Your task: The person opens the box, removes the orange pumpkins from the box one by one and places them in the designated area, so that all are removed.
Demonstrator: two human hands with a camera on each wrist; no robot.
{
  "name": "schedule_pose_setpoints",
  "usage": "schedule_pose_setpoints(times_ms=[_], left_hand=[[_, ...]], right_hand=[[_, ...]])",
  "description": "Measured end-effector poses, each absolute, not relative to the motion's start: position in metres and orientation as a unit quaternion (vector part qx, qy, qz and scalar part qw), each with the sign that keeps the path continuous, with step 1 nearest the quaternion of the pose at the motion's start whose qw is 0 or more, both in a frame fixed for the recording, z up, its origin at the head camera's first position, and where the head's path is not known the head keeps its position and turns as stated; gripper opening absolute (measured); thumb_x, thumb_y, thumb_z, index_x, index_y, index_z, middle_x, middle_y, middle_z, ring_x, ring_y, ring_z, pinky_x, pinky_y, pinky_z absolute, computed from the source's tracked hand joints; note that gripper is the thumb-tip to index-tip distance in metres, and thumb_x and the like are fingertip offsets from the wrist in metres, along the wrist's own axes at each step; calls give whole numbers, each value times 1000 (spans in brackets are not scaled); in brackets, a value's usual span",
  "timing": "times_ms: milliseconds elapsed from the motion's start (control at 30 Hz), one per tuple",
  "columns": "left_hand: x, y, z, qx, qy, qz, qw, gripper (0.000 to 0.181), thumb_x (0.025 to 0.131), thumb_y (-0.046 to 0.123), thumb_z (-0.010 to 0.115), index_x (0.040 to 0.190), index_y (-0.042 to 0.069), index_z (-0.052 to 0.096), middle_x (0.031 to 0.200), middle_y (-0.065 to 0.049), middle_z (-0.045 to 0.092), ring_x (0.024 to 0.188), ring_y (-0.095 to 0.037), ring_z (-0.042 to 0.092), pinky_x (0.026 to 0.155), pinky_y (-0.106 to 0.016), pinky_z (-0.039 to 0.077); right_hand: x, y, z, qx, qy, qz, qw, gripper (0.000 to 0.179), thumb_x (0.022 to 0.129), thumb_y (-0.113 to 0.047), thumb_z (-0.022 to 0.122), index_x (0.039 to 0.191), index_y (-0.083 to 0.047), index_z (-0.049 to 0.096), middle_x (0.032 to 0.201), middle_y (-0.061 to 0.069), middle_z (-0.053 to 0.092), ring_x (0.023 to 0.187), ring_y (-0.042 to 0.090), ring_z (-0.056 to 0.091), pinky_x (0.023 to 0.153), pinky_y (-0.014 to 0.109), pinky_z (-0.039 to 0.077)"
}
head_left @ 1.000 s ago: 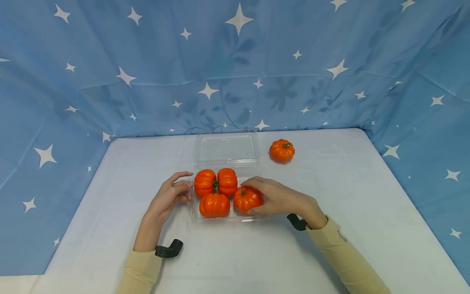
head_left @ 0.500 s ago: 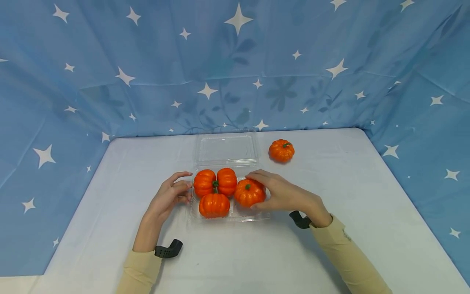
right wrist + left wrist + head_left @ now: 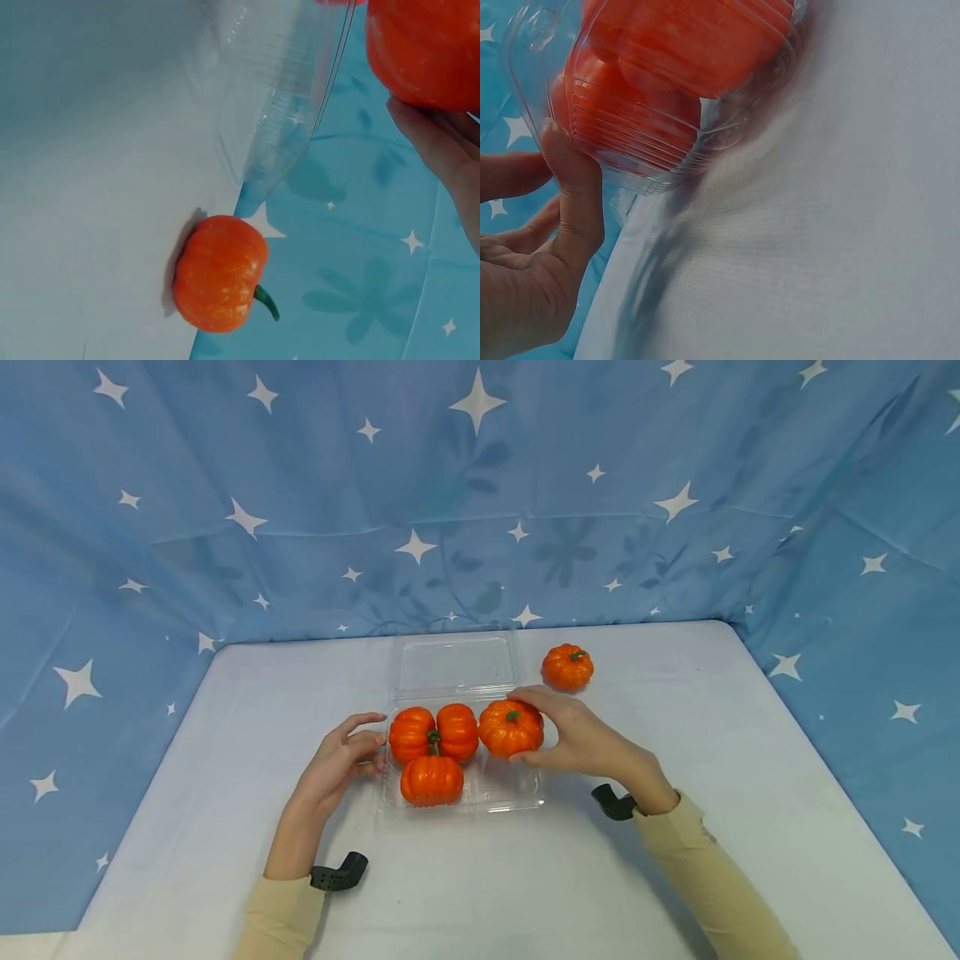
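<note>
My right hand [image 3: 573, 735] grips an orange toy pumpkin [image 3: 512, 728] with a green stem, thumb on its near side and fingers on its far side. The held pumpkin [image 3: 427, 52] appears raised beside the clear wall in the right wrist view. Below it stands a hinged clear plastic container [image 3: 502, 793]. Three more pumpkins sit in its left part, among them a front one [image 3: 432, 781] lying on its side. My left hand [image 3: 341, 764] rests at the container's left side, fingers loosely bent, thumb tip touching the rim in the left wrist view.
The container's lid [image 3: 455, 664] lies folded back toward the curtain. A smaller orange pumpkin [image 3: 567, 667] stands on the white table [image 3: 465, 885] to the lid's right. A blue star-patterned curtain [image 3: 337, 493] borders the table's back and sides.
My right hand has moved away from me and up, bringing the pumpkin from the container's near right corner toward its far right. My left hand has stayed at the container's side.
</note>
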State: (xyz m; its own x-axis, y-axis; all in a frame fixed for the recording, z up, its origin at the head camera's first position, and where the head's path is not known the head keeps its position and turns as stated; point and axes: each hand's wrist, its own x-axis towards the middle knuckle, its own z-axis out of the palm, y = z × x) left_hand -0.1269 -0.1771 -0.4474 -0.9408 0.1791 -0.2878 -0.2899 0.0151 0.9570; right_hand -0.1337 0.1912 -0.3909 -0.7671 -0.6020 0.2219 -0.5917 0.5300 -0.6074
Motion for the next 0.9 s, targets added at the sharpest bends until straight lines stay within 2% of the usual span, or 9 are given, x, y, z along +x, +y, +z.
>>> schedule_pose_setpoints(times_ms=[400, 667, 900], left_hand=[[-127, -174, -448, -37, 696, 697, 168, 46, 105, 11, 54, 148, 2, 42, 82, 2, 64, 69, -13, 58, 65, -25, 55], [-126, -174, -444, -42, 700, 693, 167, 47, 104, 10, 55, 149, 1, 41, 82, 1, 64, 69, -13, 57, 65, -25, 55], [-126, -174, -445, -47, 702, 692, 162, 46, 104, 11, 55, 148, 3, 43, 81, 1, 63, 68, -14, 57, 65, -25, 56]], right_hand=[[-138, 222, -389, -303, 886, -351, -30, 76, 77, -17, 89, 144, -4, 53, 144, 15, 57, 128, 34, 59, 103, 53, 53], [-140, 245, -394, -299, 890, -335, -77, 75, 74, -13, 92, 138, 1, 55, 137, 18, 60, 120, 35, 63, 96, 53, 56], [-144, 266, -399, -271, 904, -321, -80, 71, 76, -10, 91, 136, 4, 56, 132, 21, 61, 116, 37, 63, 94, 55, 57]])
